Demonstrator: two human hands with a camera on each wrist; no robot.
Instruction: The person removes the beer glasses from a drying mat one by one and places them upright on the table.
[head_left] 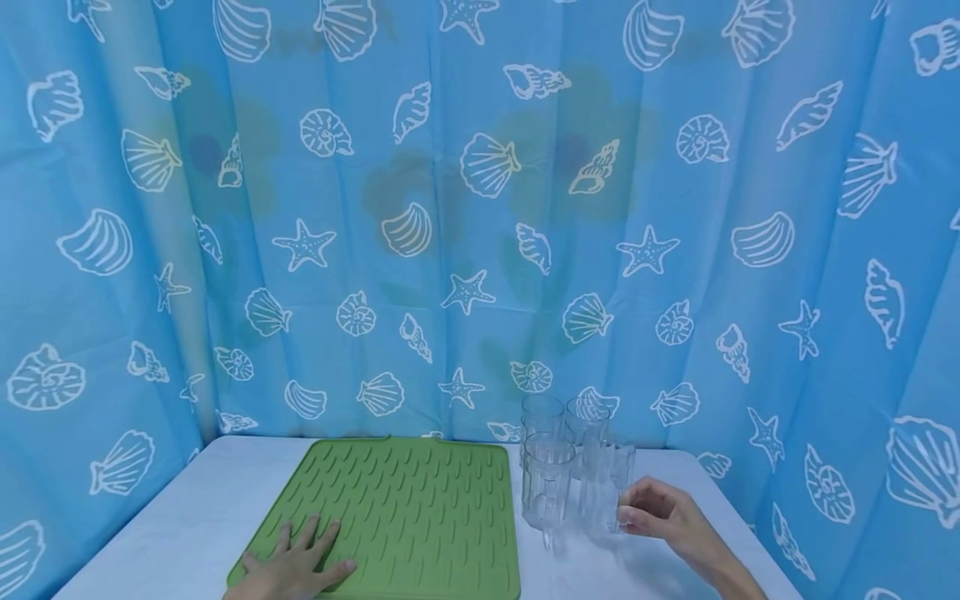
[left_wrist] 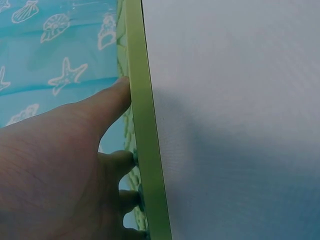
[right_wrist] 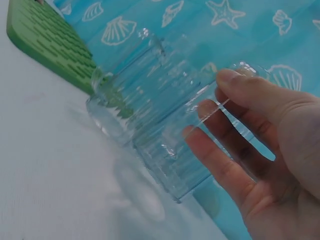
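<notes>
A green ridged drying mat [head_left: 420, 517] lies on the white table. My left hand [head_left: 296, 567] rests on its near left part with fingers spread; in the left wrist view the thumb runs up to the mat's edge [left_wrist: 145, 120]. To the right of the mat, several clear glass mugs stand close together. My right hand [head_left: 663, 517] is at the rightmost glass mug [head_left: 609, 487], thumb and fingers curled at its handle side. In the right wrist view the fingertips [right_wrist: 192, 134] overlap this mug's glass.
Beside the gripped mug are a front-left glass mug [head_left: 547, 483] with its handle toward me and two more behind. A blue shell-patterned curtain [head_left: 465, 233] hangs behind and at both sides. White cloth covers the table [head_left: 187, 508].
</notes>
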